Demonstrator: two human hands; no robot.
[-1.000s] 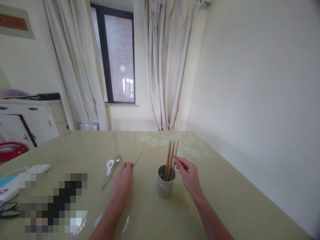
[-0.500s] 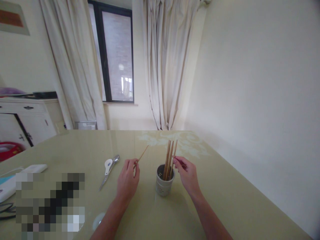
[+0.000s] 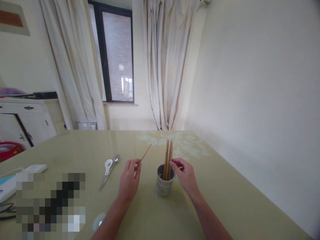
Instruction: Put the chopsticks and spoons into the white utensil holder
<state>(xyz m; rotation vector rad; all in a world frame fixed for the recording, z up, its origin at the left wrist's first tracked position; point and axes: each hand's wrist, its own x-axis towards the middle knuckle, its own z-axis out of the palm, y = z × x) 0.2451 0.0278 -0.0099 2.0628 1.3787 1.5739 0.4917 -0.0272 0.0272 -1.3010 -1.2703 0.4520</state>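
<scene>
A grey cup-shaped holder stands upright on the table, with several wooden chopsticks leaning together in it. My left hand, to the left of the holder, pinches a single chopstick that slants up and to the right. On the other side my right hand has thumb and fingertips closed on the rightmost chopstick, just above the holder's rim. Left of my left hand lie a white spoon and a metal spoon, overlapping on the tabletop.
A long white device and black cables lie at the table's left, beside a pixelated patch. A small round clear object is partly behind my left forearm. A wall runs along the table's right edge.
The chopstick at my right hand has swung left, from leaning apart to standing close against the others. My left hand and its chopstick have shifted slightly to the right.
</scene>
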